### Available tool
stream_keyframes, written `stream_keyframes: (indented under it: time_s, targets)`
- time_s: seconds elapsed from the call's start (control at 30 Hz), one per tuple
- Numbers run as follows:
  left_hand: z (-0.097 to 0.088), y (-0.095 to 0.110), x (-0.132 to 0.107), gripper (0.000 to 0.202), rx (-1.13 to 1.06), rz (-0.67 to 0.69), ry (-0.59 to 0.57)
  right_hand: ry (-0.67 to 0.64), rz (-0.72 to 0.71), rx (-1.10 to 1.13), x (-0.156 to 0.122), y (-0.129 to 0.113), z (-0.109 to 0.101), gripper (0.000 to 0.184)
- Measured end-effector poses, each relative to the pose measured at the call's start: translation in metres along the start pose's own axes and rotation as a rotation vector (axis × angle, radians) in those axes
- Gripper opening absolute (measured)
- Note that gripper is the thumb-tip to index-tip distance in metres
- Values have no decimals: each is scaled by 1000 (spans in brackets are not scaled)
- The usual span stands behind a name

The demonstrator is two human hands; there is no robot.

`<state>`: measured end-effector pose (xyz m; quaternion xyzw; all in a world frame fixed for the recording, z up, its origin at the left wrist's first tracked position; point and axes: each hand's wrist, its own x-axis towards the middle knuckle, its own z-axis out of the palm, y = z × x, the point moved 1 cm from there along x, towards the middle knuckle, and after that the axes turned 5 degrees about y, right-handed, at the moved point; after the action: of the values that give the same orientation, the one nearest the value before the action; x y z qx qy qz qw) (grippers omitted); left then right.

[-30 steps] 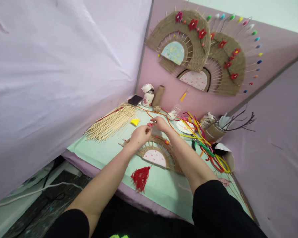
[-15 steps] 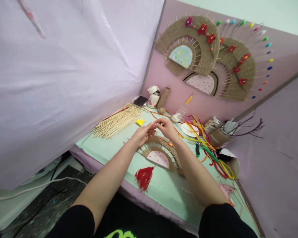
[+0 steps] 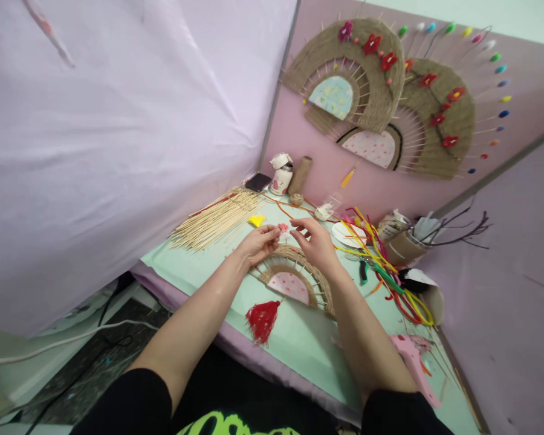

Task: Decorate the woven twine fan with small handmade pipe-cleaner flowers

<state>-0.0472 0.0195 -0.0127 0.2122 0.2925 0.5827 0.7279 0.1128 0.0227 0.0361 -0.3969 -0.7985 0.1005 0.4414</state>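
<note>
Between the thumb and fingertips of my left hand (image 3: 259,245) is a small pink flower (image 3: 283,227), raised above the table. My right hand (image 3: 315,243) is just to the right of the flower, thumb and fingers parted, with nothing visible in them. Below both hands lies a twine-wrapped fan (image 3: 274,270) with thin sticks and a dotted pink half-circle centre (image 3: 290,287); my right hand and forearm cover part of it. A red tassel (image 3: 262,321) hangs off its lower edge onto the tabletop.
A bundle of thin sticks (image 3: 215,220) and a yellow packet (image 3: 256,221) lie left. Jar (image 3: 281,180), twine spool (image 3: 300,175) and phone (image 3: 258,182) stand or lie behind. Right are coloured pipe cleaners (image 3: 381,266), green-handled pliers (image 3: 363,273), a twig holder (image 3: 399,246) and a pink glue gun (image 3: 412,359).
My right hand has drawn back to the right from my left, its fingers parting. The pink flower now shows in my left fingertips. More of the glue gun is visible.
</note>
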Motion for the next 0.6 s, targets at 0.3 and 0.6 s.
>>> stream_keyframes:
  time_s: [0.3, 0.6]
  targets:
    - [1, 0, 2, 20, -103, -32, -28, -4, -30, 35, 0, -13, 11, 18]
    - [-5, 6, 8, 23, -311, -69, 91, -25, -88, 61, -4, -6, 24, 18]
